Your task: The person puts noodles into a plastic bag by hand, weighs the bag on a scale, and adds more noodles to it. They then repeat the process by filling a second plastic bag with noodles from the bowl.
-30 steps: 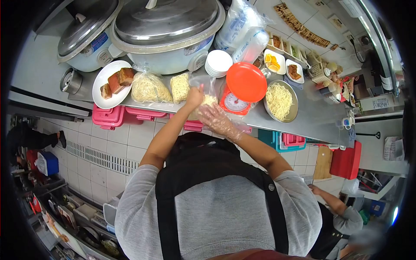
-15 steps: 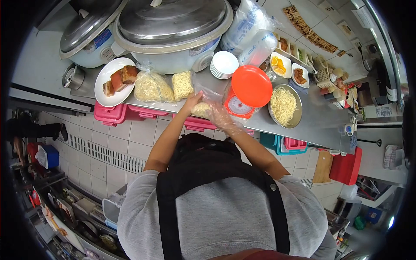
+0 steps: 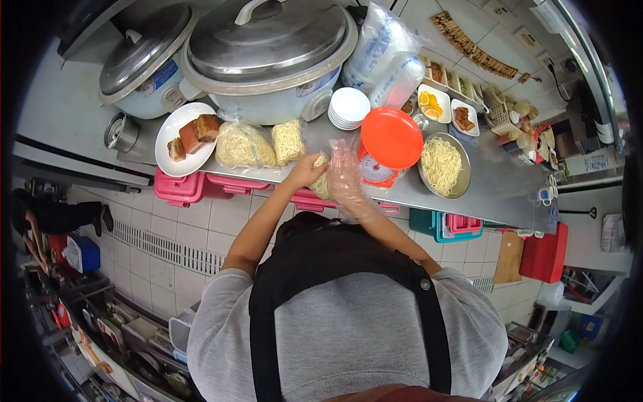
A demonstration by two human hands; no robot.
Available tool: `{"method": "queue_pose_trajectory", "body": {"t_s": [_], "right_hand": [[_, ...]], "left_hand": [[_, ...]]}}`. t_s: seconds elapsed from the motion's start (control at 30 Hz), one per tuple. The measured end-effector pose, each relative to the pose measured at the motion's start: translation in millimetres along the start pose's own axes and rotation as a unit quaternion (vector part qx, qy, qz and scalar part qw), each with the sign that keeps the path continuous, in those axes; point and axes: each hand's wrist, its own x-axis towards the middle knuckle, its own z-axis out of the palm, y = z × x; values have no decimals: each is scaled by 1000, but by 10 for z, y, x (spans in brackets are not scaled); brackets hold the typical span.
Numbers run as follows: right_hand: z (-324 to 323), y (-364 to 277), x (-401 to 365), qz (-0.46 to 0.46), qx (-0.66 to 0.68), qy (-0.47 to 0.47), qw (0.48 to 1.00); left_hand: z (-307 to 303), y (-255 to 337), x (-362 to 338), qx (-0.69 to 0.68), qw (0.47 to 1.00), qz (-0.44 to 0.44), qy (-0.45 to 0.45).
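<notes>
At the counter's front edge my bare left hand (image 3: 309,170) grips a clear bag of noodles (image 3: 321,182), which hangs upright. My right hand (image 3: 345,175), in a clear plastic glove, is beside the bag with its fingers stretched out and nothing visible in them. Just right of it stands a scale (image 3: 376,171) with an orange-red round tray (image 3: 392,138). A metal bowl of noodles (image 3: 442,165) is further right. Two more bagged noodle portions, a large one (image 3: 245,145) and a small one (image 3: 289,141), lie left of my hands.
Behind are two large lidded pots (image 3: 268,40), stacked white bowls (image 3: 349,108) and plastic-wrapped packages (image 3: 396,79). A white plate (image 3: 168,154) with meat chunks is at the left. Pink bins (image 3: 181,187) stand below the counter edge. Another person (image 3: 60,220) is at the far left.
The noodle bag has turned from lying flat to hanging upright in my left hand. My right hand has come off it and risen, fingers straightened. The camera view has shifted slightly.
</notes>
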Motion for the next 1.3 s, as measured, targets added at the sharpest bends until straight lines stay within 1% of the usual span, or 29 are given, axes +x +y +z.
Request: {"method": "queue_pose_trajectory", "body": {"t_s": [0.03, 0.1, 0.13, 0.17, 0.2, 0.23, 0.27, 0.3, 0.37, 0.4, 0.43, 0.47, 0.5, 0.53, 0.57, 0.63, 0.73, 0.77, 0.83, 0.9, 0.97, 1.0, 1.07, 1.1, 1.17, 1.2, 1.23, 1.27, 1.3], "right_hand": [[-85, 14, -13, -34, 54, 19, 998], [-241, 19, -27, -65, 109, 43, 991], [-284, 23, -57, -38, 242, -55, 968], [-309, 18, -70, -12, 369, -149, 917], [-314, 14, -35, -19, 427, -143, 893], [-243, 37, 10, -16, 428, -135, 894], [-106, 83, 49, 3, 421, -122, 899], [24, 143, 76, 24, 412, -105, 905], [215, 111, 151, 75, 362, -56, 928], [256, 87, 220, 163, 486, -95, 853], [291, 68, 291, 242, 598, -131, 752], [529, 130, 344, 247, 598, -119, 753], [909, 252, 380, 126, 390, -196, 891], [1110, 335, 411, -5, 149, -261, 954], [990, 321, 454, 1, 150, -258, 954], [529, 217, 506, 215, 235, -248, 915], [305, 185, 360, 282, 221, -264, 895], [378, 251, 255, 283, 219, -261, 896], [649, 445, -65, 127, 270, -356, 886], [-11, 539, -230, 114, 308, -479, 814], [-512, 759, -433, 156, 362, -512, 763], [-542, 931, -572, 156, 362, -511, 764], [-547, 1285, -848, 111, 393, -398, 821], [-649, 1425, -934, 109, 393, -399, 821], [-869, 1673, -1047, 200, 463, -376, 777], [-986, 1775, -1082, 197, 463, -380, 776], [-1113, 1864, -1108, 249, 480, -373, 754], [-1216, 1929, -1123, 301, 494, -366, 729], [-1278, 1993, -1122, 298, 493, -373, 727]], "left_hand": [[-65, 58, 18, 2, 1000, 3, -4], [-215, 219, 59, -15, 995, -41, -95], [-248, 320, 63, -67, 994, 11, -81], [-244, 333, 91, -63, 994, 12, -87], [-245, 349, 129, -17, 997, 40, -62], [-247, 369, 173, 27, 997, 69, -37], [-279, 515, 207, 115, 981, 154, 30], [-282, 631, 261, 115, 979, 166, 20], [-274, 824, 364, 167, 937, 228, 205], [-279, 928, 423, 172, 934, 237, 204], [-260, 1038, 490, 168, 934, 247, 193], [-244, 1162, 566, 161, 931, 267, 191], [-222, 1267, 646, 154, 927, 285, 190], [-186, 1344, 746, 179, 915, 313, 180], [-136, 1457, 858, 201, 901, 337, 185], [-12, 1765, 1104, 245, 875, 371, 192], [150, 2150, 1553, 290, 863, 369, 188], [210, 2226, 1701, 315, 861, 353, 186], [283, 2222, 1965, 355, 851, 349, 169], [309, 2151, 2110, 396, 837, 345, 152], [283, 2073, 2234, 431, 830, 350, 58], [310, 2026, 2242, 442, 797, 400, 92], [298, 1965, 2276, 453, 775, 425, 112], [315, 2010, 2261, 463, 753, 450, 131], [321, 2114, 2280, 460, 736, 470, 161], [309, 2147, 2291, 426, 774, 441, 156], [310, 2180, 2300, 391, 810, 410, 151], [315, 2318, 2260, 447, 825, 309, 152], [311, 2389, 2267, 450, 826, 302, 154]]}}
